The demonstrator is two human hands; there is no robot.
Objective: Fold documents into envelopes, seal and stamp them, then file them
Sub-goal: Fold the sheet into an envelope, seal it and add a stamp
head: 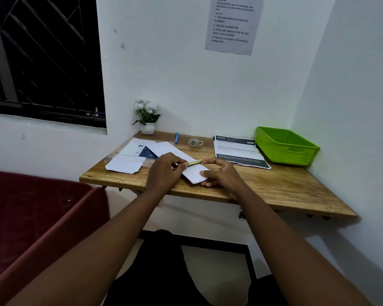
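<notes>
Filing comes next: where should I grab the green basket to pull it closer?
Take the green basket by its near-left rim corner, coming from the left over the printed sheets. The open top leaves the rim free to pinch, while walls appear to crowd its back and right sides.

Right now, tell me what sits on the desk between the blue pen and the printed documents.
In the head view, a small tape dispenser sits between the blue pen and the printed documents, on bare wood of the desk.
</notes>
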